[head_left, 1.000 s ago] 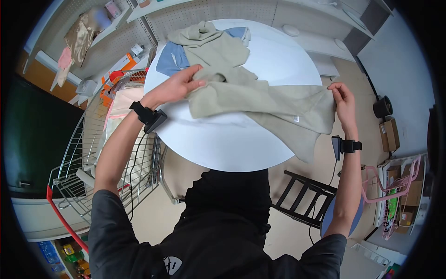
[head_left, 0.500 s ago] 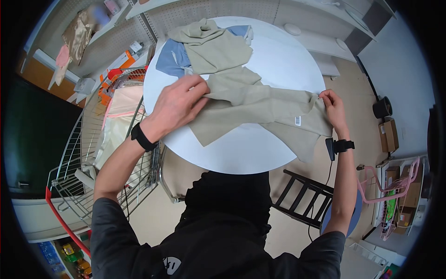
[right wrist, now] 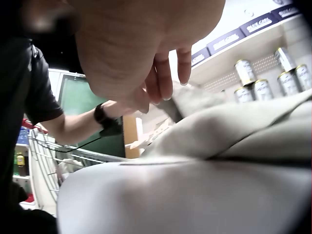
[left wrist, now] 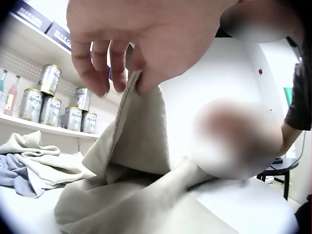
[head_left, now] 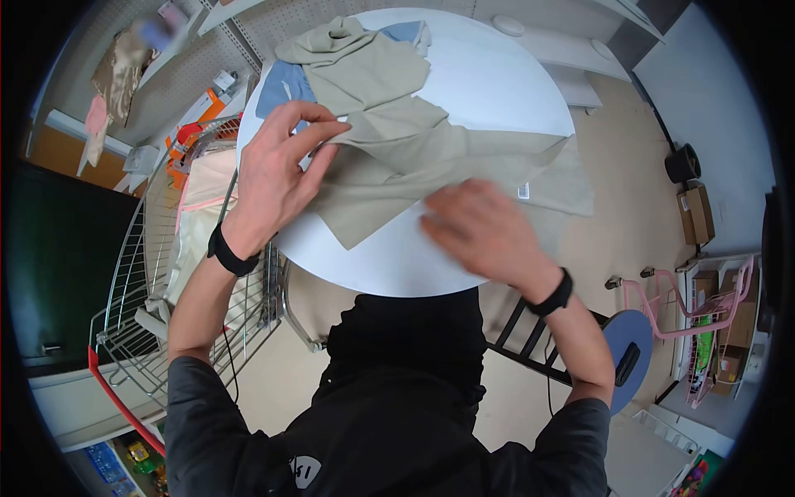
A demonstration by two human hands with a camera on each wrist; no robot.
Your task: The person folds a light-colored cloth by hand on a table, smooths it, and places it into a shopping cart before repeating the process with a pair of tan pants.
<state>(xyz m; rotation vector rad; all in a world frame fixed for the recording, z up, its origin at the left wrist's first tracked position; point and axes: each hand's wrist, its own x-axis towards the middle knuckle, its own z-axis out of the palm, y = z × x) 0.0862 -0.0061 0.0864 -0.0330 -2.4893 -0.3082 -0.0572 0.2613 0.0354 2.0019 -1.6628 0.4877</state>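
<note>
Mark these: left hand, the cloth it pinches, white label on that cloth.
Left hand [head_left: 277, 170]: head view, back of the hand.
Cloth [head_left: 399, 166]: head view, near its middle.
White label [head_left: 523, 191]: head view, its centre.

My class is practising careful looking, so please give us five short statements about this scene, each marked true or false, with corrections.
1. The left hand pinches the khaki cloth. True.
2. The table is square. False: the table is round.
3. A white label shows on the khaki cloth. True.
4. The right hand grips the label. False: the label lies uncovered, apart from the right hand.
5. The cart stands on the person's right. False: the cart is on the person's left.
</note>
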